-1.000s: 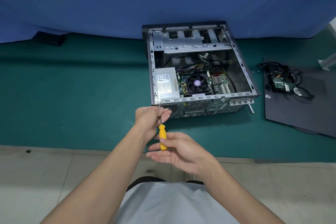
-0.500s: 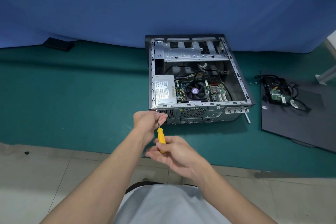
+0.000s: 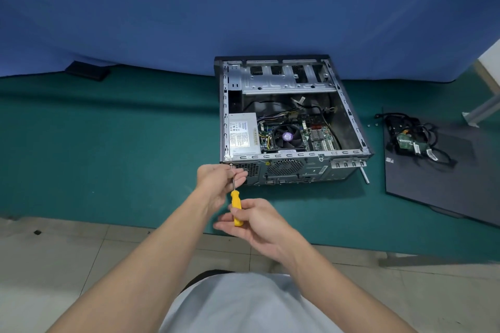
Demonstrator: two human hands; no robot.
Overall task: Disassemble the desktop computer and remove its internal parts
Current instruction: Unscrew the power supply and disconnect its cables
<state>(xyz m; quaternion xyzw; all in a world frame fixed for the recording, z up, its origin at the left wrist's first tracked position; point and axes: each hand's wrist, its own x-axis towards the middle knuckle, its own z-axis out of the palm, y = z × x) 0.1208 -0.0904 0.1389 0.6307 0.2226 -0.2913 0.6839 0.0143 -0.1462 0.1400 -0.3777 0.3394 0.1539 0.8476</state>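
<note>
An open desktop case [image 3: 351, 119] lies on the green mat, its inside facing up. Inside I see a silver power supply [image 3: 242, 134], a black CPU fan [image 3: 287, 137] and the motherboard [image 3: 319, 138]. A yellow-handled screwdriver [image 3: 236, 207] points at the case's near left rear corner, with its tip at a screw there. My left hand [image 3: 219, 181] pinches the metal shaft close to the tip. My right hand [image 3: 257, 223] holds the yellow handle between thumb and fingers.
A dark side panel [image 3: 446, 184] lies right of the case with a removed part and tangled cables [image 3: 414, 138] on it. A small black object [image 3: 88, 71] sits far left by the blue backdrop. Tiled floor runs along the mat's near edge.
The view has tilted up, so the case sits lower in frame. Both hands stay on the screwdriver at the same corner; my right fingers have shifted slightly on the handle.
</note>
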